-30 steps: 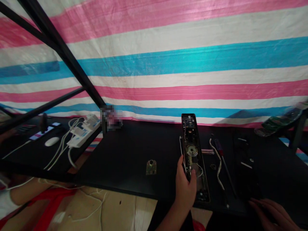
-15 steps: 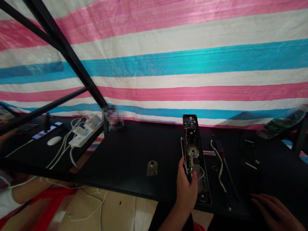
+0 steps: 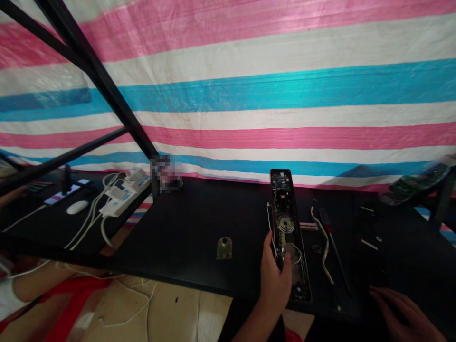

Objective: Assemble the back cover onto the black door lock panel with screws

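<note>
A striped sheet [image 3: 249, 95] in pink, white and blue hangs behind the far edge of the black desk [image 3: 181, 237]. A black metal frame [image 3: 110, 97] slants down to the desk's far left corner. Past the left edge, a co-worker's arm [image 3: 37, 280] in a white sleeve shows below a neighbouring tabletop [image 3: 32, 225], which bears a white power strip [image 3: 119, 202].

The long black housing [image 3: 290, 235], with circuitry exposed, is right of the desk's middle, its near end by the near edge; in view its far end reaches above the far edge. Whether its underside touches the desk, I cannot tell.

A clear bag [image 3: 415, 184] with something green inside lies at the far right corner. The left hand [image 3: 276, 280] grasps the housing by its left side, thumb over the open interior. The right hand [image 3: 406, 311] is at the near edge, towards the right corner; it is too dark to tell whether its fingers hold anything.

Right of the housing lie a screwdriver [image 3: 331, 235], then a pale cable [image 3: 327, 247] between the two. A small board [image 3: 224, 249] lies near the near edge, left of the housing. Smallest is a dark ring-like piece [image 3: 316, 248], between housing and cable.
</note>
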{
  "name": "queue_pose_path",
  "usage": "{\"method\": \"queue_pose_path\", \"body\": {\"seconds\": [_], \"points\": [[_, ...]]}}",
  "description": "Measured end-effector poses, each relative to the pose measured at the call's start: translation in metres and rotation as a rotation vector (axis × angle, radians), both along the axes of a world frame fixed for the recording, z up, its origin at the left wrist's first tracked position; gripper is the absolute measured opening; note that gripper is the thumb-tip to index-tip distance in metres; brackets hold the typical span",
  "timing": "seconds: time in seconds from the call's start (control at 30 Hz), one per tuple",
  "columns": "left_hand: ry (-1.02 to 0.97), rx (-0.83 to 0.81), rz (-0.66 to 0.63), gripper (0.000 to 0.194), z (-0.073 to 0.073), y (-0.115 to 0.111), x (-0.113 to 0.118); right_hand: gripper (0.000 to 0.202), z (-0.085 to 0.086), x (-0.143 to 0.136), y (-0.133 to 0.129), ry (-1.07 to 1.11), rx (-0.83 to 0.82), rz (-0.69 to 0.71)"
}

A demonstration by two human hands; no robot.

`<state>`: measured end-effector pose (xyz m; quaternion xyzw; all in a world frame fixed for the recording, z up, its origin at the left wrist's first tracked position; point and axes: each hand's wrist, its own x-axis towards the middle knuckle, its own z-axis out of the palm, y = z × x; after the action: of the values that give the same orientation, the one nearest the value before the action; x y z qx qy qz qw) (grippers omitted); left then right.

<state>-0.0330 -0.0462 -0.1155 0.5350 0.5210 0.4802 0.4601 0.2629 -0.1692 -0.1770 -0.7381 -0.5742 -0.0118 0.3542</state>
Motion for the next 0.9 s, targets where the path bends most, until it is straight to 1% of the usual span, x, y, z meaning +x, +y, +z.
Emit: {"method": "queue_pose_path", "body": {"seconds": [0.1, 0.23, 0.33, 0.43, 0.6, 0.73, 0.9], "points": [[-0.004, 0.013, 0.008, 0.059, 0.001, 0.000, 0.000, 0.044, 0.006, -0.004, 0.006, 0.050, -0.014, 0.018], [-0.006, 0.024, 0.003, 0.059, 0.000, 0.000, 0.000, 0.046, 0.013, -0.007, 0.006, 0.025, -0.010, -0.003], [0.002, 0.017, 0.000, 0.058, 0.000, 0.000, -0.001, 0.046, 0.012, -0.006, 0.002, 0.012, -0.012, -0.007], [-0.006, 0.014, -0.006, 0.058, 0.001, -0.001, -0.001, 0.045, 0.006, 0.000, -0.001, 0.008, -0.015, 0.007], [-0.009, 0.005, -0.002, 0.059, 0.002, 0.000, 0.000, 0.043, 0.000, 0.010, 0.001, -0.022, -0.044, 0.036], [0.007, 0.013, -0.018, 0.058, 0.001, -0.001, 0.000, 0.041, 0.004, 0.010, 0.006, -0.033, -0.039, 0.058], [-0.005, 0.001, -0.009, 0.059, -0.001, -0.001, 0.000, 0.042, 0.012, 0.005, 0.003, -0.014, -0.031, 0.012]]}}
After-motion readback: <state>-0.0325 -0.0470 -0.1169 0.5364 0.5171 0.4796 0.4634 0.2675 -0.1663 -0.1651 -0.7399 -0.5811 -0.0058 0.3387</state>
